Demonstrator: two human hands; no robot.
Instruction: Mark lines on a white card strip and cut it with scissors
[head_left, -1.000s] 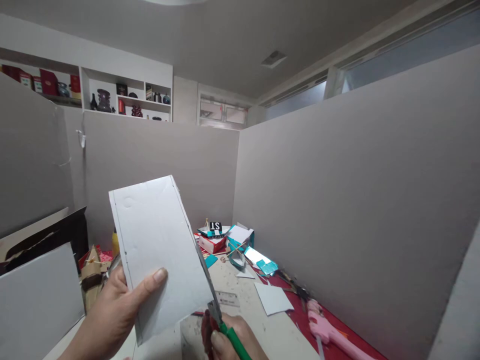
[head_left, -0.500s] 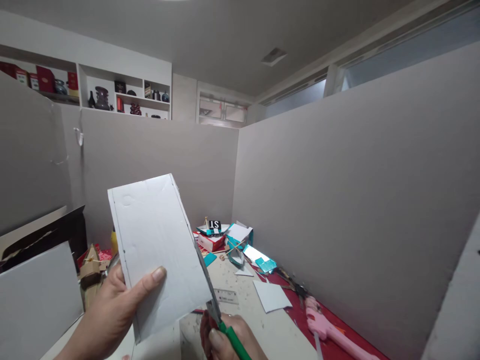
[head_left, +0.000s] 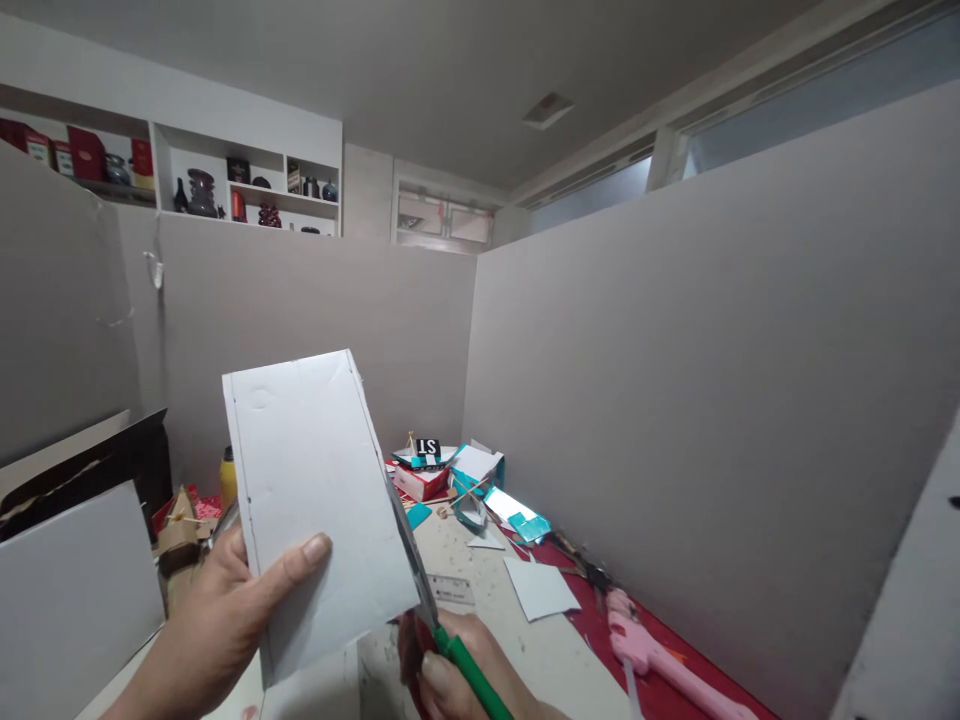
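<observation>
A white piece of cardboard (head_left: 315, 480) is held up and slightly tilted by my left hand (head_left: 225, 605), thumb on its front face and fingers behind. Pencil lines run along its two long sides. In my right hand (head_left: 465, 670) is a pair of scissors (head_left: 469, 665) with green on the handle. Their blades lie along the cardboard's right edge, pointing up and away. Part of the handle is hidden by my fingers, and how far the blades are apart cannot be made out.
A pink glue gun (head_left: 660, 655) lies on red cloth (head_left: 600, 640) at the right. Near it are a white card square (head_left: 541, 588) and a clear ruler (head_left: 451, 590). Cardboard scraps (head_left: 529, 525) pile up at the back. White and black boards (head_left: 71, 590) stand left. Grey partitions (head_left: 675, 380) surround the table.
The top of the cardboard has tipped slightly to the right. The right hand and scissors have shifted a little to the right, still at the same edge. Both grips are unchanged.
</observation>
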